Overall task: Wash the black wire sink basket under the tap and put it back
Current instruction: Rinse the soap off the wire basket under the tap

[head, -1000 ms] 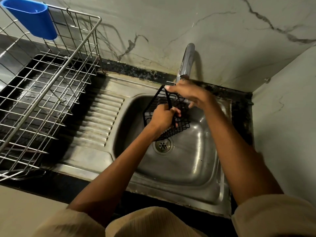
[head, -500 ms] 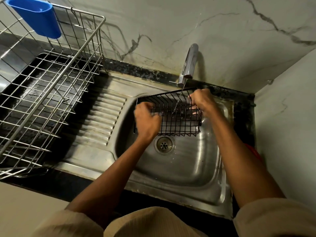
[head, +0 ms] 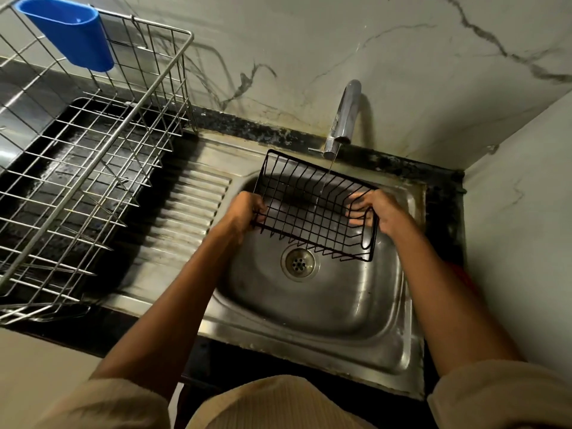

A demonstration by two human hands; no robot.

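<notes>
We record a steel sink [head: 312,308] set into a dark bench [head: 445,181] in a corner of marbled wall. A ribbed drainboard [head: 182,218] adjoins the basin on its left side. Left of that stands a large metal wire dish rack [head: 93,156]; we see no dishes in it. A blue plastic cup holder [head: 66,34] hangs on the rack's far rail; what lies inside it we cannot tell. The basin itself holds nothing loose that we can see; its round drain strainer [head: 298,263] lies exposed just below the near edge of the basket.

The black wire sink basket [head: 309,209] is held above the basin, tilted, open side up and facing us, with its far rim raised toward the tap [head: 343,116]. A thin stream of water [head: 326,174] falls from the spout through the basket's wires near the middle. Nothing stands between tap and basket. The basket is empty.

The left hand [head: 247,209] grips the basket's left end, fingers curled round the wires. The right hand [head: 374,212] holds the right end, its fingers hooked through to the inside and the thumb outside over the end wire. Both forearms reach in from cream sleeves [head: 102,404] at the bottom of the view. A small red object [head: 461,274] shows behind the right forearm; we cannot identify it.
</notes>
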